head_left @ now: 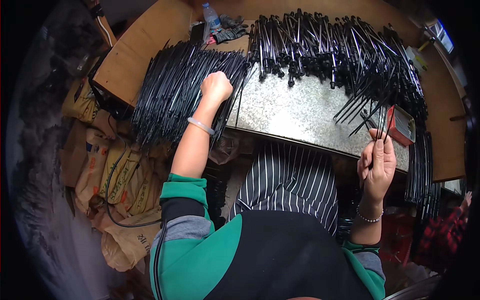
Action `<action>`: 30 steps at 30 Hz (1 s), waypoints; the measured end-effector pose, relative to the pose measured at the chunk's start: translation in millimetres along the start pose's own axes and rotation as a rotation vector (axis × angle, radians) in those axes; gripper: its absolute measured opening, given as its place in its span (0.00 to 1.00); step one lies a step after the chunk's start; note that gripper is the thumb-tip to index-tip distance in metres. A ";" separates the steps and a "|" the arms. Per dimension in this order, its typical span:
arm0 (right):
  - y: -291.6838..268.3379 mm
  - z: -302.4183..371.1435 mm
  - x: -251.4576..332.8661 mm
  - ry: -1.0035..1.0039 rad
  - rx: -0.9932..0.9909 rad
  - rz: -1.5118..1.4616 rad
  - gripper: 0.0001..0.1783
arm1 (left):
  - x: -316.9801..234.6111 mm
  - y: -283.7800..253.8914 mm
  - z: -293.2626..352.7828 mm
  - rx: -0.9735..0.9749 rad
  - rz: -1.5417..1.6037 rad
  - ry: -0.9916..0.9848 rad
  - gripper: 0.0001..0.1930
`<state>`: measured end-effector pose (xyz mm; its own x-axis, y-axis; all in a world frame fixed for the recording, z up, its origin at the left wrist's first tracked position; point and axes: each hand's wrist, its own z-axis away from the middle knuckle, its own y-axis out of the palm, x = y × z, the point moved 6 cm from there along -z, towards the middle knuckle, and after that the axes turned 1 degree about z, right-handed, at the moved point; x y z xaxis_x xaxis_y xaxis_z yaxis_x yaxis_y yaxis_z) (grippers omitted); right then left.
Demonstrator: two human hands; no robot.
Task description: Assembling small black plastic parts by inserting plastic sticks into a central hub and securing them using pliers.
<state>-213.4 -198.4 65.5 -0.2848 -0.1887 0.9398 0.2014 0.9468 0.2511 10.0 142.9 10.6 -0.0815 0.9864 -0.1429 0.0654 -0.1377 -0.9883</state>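
My left hand [216, 87] is closed in a fist over a dense pile of thin black rods [172, 92] on the left side of the table. Whatever it grips, if anything, is hidden by the hand. At the right front edge, my right hand [378, 162] pinches several thin black rods [384, 120] between thumb and fingers, their ends pointing away from me. Just beyond that hand lies a dark metal tool [367, 119], partly covered. Beside it stands a red open box [400, 129] with small pieces inside, too small to tell.
Across the back lie many shiny rods with black end pieces [312, 42] on the grey speckled tabletop [290, 107]. A water bottle [212, 19] and grey gloves [230, 32] sit at the back left. Sacks [120, 170] fill the floor at left; another person's red plaid sleeve [442, 237] shows at right.
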 end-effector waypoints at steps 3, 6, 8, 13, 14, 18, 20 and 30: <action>1.4 -3.4 -1.0 -0.007 0.003 -0.007 0.13 | 13.0 -14.8 0.8 -0.253 0.176 0.105 0.14; -2.8 -5.2 -4.0 -0.012 0.003 0.006 0.12 | -12.6 -22.9 25.5 -0.046 1.210 0.080 0.10; -2.0 -5.9 -6.4 -0.010 -0.035 0.098 0.12 | -63.5 -32.3 74.2 0.161 1.832 0.247 0.07; 25.2 -7.1 -21.4 0.041 -0.030 0.026 0.12 | -164.6 -16.2 173.3 0.369 1.761 0.480 0.04; 28.8 -4.9 -19.2 0.080 0.002 0.021 0.12 | -176.2 -14.9 184.2 0.370 1.734 0.500 0.03; 15.9 -0.8 -8.3 0.108 0.088 0.144 0.11 | -202.2 -43.1 193.9 0.008 1.210 0.933 0.15; 11.6 2.0 -2.1 0.118 0.109 0.051 0.10 | -190.6 -63.9 184.9 -0.381 1.195 1.002 0.27; 1.7 28.3 26.0 0.393 0.299 -0.164 0.19 | -261.1 -109.0 119.9 -0.165 1.367 1.055 0.45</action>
<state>-247.0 -194.3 83.7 0.0947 -0.3698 0.9243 -0.1088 0.9190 0.3789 -95.0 -110.4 149.2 0.7426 -0.1868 -0.6432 -0.3747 -0.9118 -0.1678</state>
